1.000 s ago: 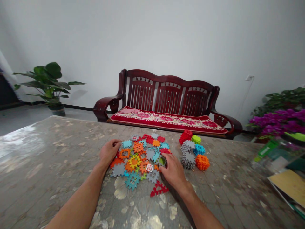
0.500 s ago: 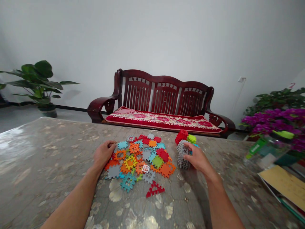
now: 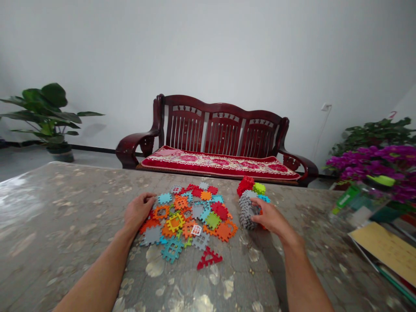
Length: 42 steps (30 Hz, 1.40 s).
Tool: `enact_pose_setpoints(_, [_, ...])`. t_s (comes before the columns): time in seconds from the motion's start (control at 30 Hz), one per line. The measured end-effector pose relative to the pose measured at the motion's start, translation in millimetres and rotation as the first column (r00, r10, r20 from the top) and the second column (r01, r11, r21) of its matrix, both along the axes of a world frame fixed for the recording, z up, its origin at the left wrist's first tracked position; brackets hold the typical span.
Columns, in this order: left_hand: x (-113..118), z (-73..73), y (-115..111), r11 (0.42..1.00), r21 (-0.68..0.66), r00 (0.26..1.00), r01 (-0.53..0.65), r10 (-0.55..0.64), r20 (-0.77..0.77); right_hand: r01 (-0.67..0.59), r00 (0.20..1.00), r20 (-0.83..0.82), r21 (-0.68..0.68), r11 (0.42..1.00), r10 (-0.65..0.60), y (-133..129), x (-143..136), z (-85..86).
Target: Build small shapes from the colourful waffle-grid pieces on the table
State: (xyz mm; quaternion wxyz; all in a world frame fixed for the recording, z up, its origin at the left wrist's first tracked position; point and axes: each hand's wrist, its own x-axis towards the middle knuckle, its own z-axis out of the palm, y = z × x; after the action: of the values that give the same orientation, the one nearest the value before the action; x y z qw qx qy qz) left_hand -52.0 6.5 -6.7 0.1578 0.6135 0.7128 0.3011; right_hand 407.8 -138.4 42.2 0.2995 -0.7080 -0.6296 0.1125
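Loosely curled, my left hand (image 3: 139, 212) rests on the table at the left edge of a spread of interlocking plastic tiles; nothing shows between its fingers. To the right of the spread stands a stack of grey tiles (image 3: 246, 212). My right hand (image 3: 269, 215) is at the stack's right side, with thumb and forefinger closed about a grey tile (image 3: 255, 210). Whether that tile is free of the stack is hard to tell. In the spread lie a green tile (image 3: 212, 220), a yellow frame tile (image 3: 175, 222), a white window piece (image 3: 196, 230) and a red triangular piece (image 3: 209, 258).
Behind the grey stack are red tiles (image 3: 245, 186), lime tiles (image 3: 259, 188) and blue tiles (image 3: 264, 198). Far right on the table are a clear bottle (image 3: 370, 201) and a paper-topped pile (image 3: 385, 249). A wooden bench (image 3: 224, 130) stands beyond the table (image 3: 81, 208).
The view has shifted slightly, so everything sits a little further left. My right thumb and forefinger now show a grey tile between them at the stack. My left hand stays beside the spread.
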Motion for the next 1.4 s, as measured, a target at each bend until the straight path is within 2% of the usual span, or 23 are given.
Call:
enact_pose_setpoints(0.13, [0.7,0.9,-0.5,1.000,-0.012,1.000,-0.002,0.002,-0.006,0.018,0.997,0.072,0.032,0.999,-0.020,-0.1,-5.6,7.6])
enact_pose_setpoints(0.23, [1.7,2.4,-1.6,1.000,-0.021,1.000,-0.008,0.008,-0.008,0.012,0.997,0.073,0.104,0.995,-0.019,0.4,-22.8,16.8])
enact_pose_setpoints(0.4, [2.6,2.1,-2.4,1.000,-0.009,1.000,0.003,-0.003,0.021,-0.177,0.984,0.021,0.088,0.980,0.176,-1.9,-78.4,25.7])
enact_pose_setpoints(0.5, [1.7,-1.8,-0.7,0.998,0.012,0.997,0.063,-0.064,0.044,-0.313,0.950,0.023,0.028,0.949,0.313,-1.2,-109.9,23.1])
enact_pose_setpoints(0.57, [1.1,-4.5,0.5,0.995,0.016,0.994,0.098,-0.098,0.056,-0.360,0.932,0.033,-0.006,0.933,0.360,2.7,-124.5,17.8])
enact_pose_setpoints(0.7, [1.1,-6.5,1.0,0.993,0.009,0.990,0.115,-0.116,0.084,-0.357,0.930,0.088,-0.032,0.934,0.358,16.3,-145.4,6.7])
enact_pose_setpoints(0.83, [2.8,-3.3,-1.2,0.996,-0.006,0.993,0.090,-0.089,0.073,-0.384,0.902,0.201,-0.035,0.923,0.383,30.0,-167.2,3.9])
enact_pose_setpoints(0.93, [4.1,-0.2,-3.1,0.995,-0.004,0.992,0.101,-0.101,0.073,-0.358,0.885,0.284,-0.093,0.929,0.369,36.7,-180.8,2.0])
enact_pose_setpoints(1.03, [4.4,0.5,-3.5,0.994,0.003,0.991,0.112,-0.112,0.072,-0.319,0.876,0.338,-0.128,0.939,0.344,38.8,-187.7,-3.5])
enact_pose_setpoints(1.13, [3.9,-1.2,-2.4,0.994,0.011,0.992,0.106,-0.106,0.072,-0.291,0.885,0.357,-0.077,0.954,0.298,37.0,-189.7,-9.8])
enact_pose_setpoints(1.27, [3.4,-2.4,-1.5,0.994,0.012,0.991,0.106,-0.107,0.079,-0.265,0.935,0.249,0.008,0.964,0.254,35.2,-189.1,-14.0])
enact_pose_setpoints(1.4, [3.6,-0.8,-2.6,0.995,-0.001,0.993,0.100,-0.099,0.070,-0.166,0.980,-0.090,0.108,0.980,0.176,41.5,-183.7,-14.2])
